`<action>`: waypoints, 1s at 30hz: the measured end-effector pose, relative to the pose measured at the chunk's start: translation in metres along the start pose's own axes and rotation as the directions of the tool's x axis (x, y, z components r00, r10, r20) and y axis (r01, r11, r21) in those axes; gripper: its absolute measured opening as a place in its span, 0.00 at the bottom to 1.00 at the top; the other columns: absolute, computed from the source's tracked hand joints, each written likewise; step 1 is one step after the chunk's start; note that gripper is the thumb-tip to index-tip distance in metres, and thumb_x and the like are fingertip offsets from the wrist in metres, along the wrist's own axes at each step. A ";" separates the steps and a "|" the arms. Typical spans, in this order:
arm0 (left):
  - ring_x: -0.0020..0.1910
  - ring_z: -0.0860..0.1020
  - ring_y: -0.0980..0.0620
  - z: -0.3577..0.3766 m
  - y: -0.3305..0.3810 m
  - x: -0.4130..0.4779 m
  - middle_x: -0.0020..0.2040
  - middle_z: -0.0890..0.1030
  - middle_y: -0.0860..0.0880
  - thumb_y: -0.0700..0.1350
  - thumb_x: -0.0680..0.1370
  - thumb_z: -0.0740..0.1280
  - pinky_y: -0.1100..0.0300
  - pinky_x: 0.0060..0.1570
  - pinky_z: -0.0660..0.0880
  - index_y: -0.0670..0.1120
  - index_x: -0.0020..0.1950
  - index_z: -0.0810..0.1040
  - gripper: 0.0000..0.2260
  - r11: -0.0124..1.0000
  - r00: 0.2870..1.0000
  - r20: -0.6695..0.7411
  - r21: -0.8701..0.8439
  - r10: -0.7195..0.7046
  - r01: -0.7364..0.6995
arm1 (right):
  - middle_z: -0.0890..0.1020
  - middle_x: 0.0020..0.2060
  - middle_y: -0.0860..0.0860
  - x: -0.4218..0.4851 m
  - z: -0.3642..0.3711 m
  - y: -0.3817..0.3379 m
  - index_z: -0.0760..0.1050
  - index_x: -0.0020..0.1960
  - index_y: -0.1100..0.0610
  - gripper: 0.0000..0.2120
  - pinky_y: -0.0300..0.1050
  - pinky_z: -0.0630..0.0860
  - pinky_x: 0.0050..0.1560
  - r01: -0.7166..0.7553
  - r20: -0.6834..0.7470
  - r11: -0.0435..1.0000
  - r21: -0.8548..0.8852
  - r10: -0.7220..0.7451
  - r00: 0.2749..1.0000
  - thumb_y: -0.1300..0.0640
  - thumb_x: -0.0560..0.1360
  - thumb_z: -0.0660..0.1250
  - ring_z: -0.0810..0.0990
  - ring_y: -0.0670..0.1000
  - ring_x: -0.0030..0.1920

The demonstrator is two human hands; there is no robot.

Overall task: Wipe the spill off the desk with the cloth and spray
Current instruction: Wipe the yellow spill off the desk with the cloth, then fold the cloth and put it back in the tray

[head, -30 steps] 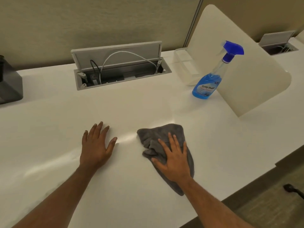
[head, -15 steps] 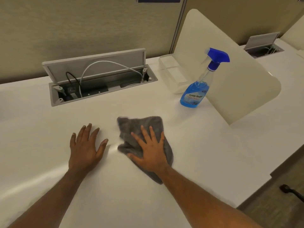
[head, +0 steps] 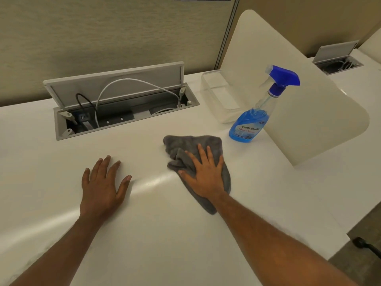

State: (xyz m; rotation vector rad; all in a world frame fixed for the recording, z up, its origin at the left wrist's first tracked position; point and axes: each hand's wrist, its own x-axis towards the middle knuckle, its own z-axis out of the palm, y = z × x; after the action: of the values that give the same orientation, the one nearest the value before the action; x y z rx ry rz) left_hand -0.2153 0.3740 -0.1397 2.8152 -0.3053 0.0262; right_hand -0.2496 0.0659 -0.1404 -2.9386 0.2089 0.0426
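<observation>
A crumpled grey cloth (head: 181, 147) lies on the white desk (head: 165, 234), and my right hand (head: 206, 174) presses flat on top of it with the fingers spread. My left hand (head: 103, 184) rests palm down on the bare desk to the left of the cloth, holding nothing. A spray bottle (head: 250, 124) with blue liquid and a blue trigger head stands upright just beyond and to the right of the cloth. A faint wet sheen (head: 152, 180) shows on the desk between my hands.
An open cable hatch (head: 123, 112) with plugs and wires is sunk into the desk at the back. A clear plastic tray (head: 218, 96) sits behind the bottle. A cream divider panel (head: 305, 112) stands at the right. The desk's front edge runs along the lower right.
My right hand has slid the cloth away from me and to the right, closer to the spray bottle. My left hand has stayed flat on the desk.
</observation>
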 end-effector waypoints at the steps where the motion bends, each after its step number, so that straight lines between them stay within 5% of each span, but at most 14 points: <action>1: 0.78 0.58 0.44 0.000 -0.002 0.001 0.78 0.64 0.44 0.65 0.79 0.48 0.42 0.76 0.50 0.47 0.74 0.70 0.32 1.000 1.000 -0.003 -0.001 -0.004 0.004 | 0.48 0.81 0.50 0.013 -0.001 -0.001 0.51 0.79 0.37 0.37 0.73 0.44 0.73 -0.003 0.008 1.000 0.003 0.003 1.000 0.25 0.73 0.43 0.43 0.56 0.80; 10: 0.75 0.64 0.43 -0.007 -0.012 0.016 0.75 0.69 0.44 0.65 0.79 0.49 0.42 0.74 0.54 0.46 0.73 0.71 0.32 0.999 0.999 -0.018 -0.023 -0.037 0.037 | 0.48 0.81 0.51 0.099 -0.001 -0.037 0.51 0.80 0.42 0.36 0.70 0.38 0.75 0.019 0.026 0.999 0.031 -0.020 0.999 0.28 0.77 0.49 0.43 0.57 0.80; 19: 0.67 0.73 0.40 -0.017 0.029 0.068 0.68 0.76 0.41 0.65 0.78 0.54 0.40 0.67 0.68 0.43 0.71 0.72 0.32 0.928 0.977 0.013 -0.310 -0.213 0.206 | 0.49 0.81 0.51 0.109 0.014 -0.097 0.52 0.80 0.43 0.37 0.67 0.38 0.76 0.221 0.061 0.974 0.053 -0.224 0.973 0.27 0.76 0.52 0.44 0.57 0.80; 25: 0.46 0.81 0.47 -0.018 0.048 0.090 0.47 0.84 0.49 0.75 0.71 0.58 0.44 0.50 0.80 0.49 0.54 0.81 0.32 0.860 0.946 0.009 -0.414 -0.325 0.299 | 0.53 0.81 0.50 0.074 0.025 -0.117 0.54 0.79 0.44 0.35 0.65 0.36 0.76 0.298 0.029 0.947 0.123 -0.304 0.952 0.31 0.77 0.54 0.46 0.54 0.81; 30: 0.58 0.78 0.42 -0.014 0.049 0.071 0.60 0.79 0.43 0.66 0.72 0.68 0.43 0.59 0.76 0.43 0.66 0.75 0.32 0.855 0.932 0.072 -0.378 -0.356 0.356 | 0.57 0.80 0.50 0.042 0.029 -0.114 0.58 0.78 0.45 0.34 0.66 0.41 0.76 0.316 -0.015 0.935 0.161 -0.318 0.948 0.31 0.77 0.53 0.50 0.53 0.80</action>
State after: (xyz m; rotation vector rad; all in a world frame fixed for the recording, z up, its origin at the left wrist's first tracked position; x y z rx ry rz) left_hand -0.1560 0.3180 -0.1081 2.4309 0.2010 -0.1042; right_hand -0.1922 0.1761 -0.1486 -2.7700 -0.2548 -0.0041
